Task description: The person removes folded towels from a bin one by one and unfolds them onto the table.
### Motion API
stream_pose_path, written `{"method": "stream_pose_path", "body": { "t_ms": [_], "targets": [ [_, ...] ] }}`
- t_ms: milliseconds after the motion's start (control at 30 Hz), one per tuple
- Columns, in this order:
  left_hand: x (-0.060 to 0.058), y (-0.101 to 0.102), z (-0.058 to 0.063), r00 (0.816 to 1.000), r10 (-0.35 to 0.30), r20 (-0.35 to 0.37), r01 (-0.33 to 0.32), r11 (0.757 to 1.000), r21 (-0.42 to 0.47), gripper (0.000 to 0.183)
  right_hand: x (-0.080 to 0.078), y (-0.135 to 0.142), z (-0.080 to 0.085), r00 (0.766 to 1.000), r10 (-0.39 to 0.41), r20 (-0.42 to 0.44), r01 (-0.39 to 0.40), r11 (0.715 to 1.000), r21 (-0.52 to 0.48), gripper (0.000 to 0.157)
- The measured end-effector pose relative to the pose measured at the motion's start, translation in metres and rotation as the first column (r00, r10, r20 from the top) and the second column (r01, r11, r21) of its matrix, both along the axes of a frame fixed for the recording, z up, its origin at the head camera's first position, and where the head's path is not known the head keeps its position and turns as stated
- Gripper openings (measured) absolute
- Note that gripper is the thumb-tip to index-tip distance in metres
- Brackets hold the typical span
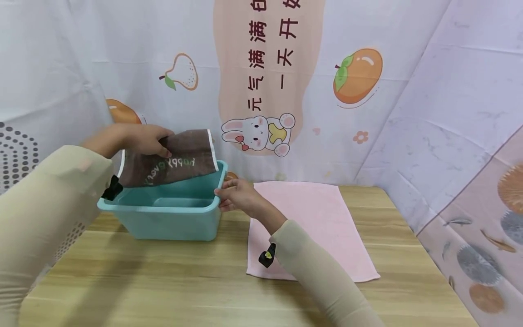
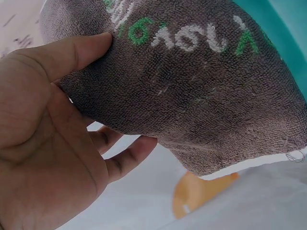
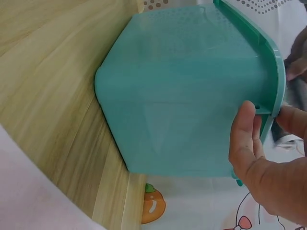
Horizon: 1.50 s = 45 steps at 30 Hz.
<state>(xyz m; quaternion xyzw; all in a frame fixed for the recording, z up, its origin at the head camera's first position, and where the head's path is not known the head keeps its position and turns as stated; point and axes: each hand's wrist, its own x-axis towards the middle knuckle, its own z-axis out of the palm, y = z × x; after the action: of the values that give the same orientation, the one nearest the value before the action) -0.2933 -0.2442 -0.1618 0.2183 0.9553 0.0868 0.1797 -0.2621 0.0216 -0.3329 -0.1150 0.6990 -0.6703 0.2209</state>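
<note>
A brown towel (image 1: pixel 180 154) with white edges and green and white lettering hangs over the teal plastic bin (image 1: pixel 171 222). My left hand (image 1: pixel 145 138) pinches it along its upper edge, thumb on the lettered face and fingers behind, as the left wrist view shows. My right hand (image 1: pixel 239 197) grips the bin's right rim; in the right wrist view its thumb and fingers (image 3: pixel 242 134) lie on either side of the lip. The bin stands upright on the table, and the inside that shows below the towel is bare teal plastic.
A pink towel (image 1: pixel 306 218) lies spread flat on the wooden table (image 1: pixel 196 281), right of the bin and partly under my right forearm. Printed curtains (image 1: pixel 286 91) close off the back and both sides, hanging close behind the bin.
</note>
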Motion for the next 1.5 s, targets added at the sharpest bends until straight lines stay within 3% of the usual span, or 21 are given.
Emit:
{"method": "stream_pose_path", "body": {
  "t_ms": [267, 533, 767, 1133, 1333, 1500],
  "targets": [
    [0.01, 0.026, 0.026, 0.995, -0.042, -0.088, 0.047, 0.998, 0.053, 0.037, -0.001, 0.017, -0.004, 0.998, 0.004, -0.063, -0.002, 1.0, 0.027, 0.038],
    [0.017, 0.063, 0.027, 0.984, -0.097, -0.149, 0.108, 0.991, 0.073, 0.034, -0.007, 0.042, -0.013, 0.997, -0.021, -0.072, 0.026, 0.997, 0.068, 0.038],
    [0.02, 0.097, 0.013, 0.967, -0.1, -0.234, 0.138, 0.978, 0.153, 0.027, -0.008, 0.067, -0.017, 0.992, -0.054, -0.113, 0.067, 0.991, 0.113, 0.036],
    [0.022, 0.144, -0.024, 0.944, -0.093, -0.316, 0.194, 0.933, 0.304, 0.023, -0.001, 0.104, -0.016, 0.988, -0.08, -0.131, 0.104, 0.977, 0.188, 0.034],
    [0.023, 0.166, -0.048, 0.951, -0.052, -0.306, 0.165, 0.92, 0.355, 0.026, 0.004, 0.128, -0.023, 0.988, -0.097, -0.124, 0.123, 0.966, 0.227, 0.041],
    [0.022, 0.18, -0.061, 0.954, -0.024, -0.299, 0.135, 0.925, 0.356, 0.024, 0.006, 0.152, -0.032, 0.983, -0.081, -0.163, 0.128, 0.944, 0.304, 0.044]
  ]
}}
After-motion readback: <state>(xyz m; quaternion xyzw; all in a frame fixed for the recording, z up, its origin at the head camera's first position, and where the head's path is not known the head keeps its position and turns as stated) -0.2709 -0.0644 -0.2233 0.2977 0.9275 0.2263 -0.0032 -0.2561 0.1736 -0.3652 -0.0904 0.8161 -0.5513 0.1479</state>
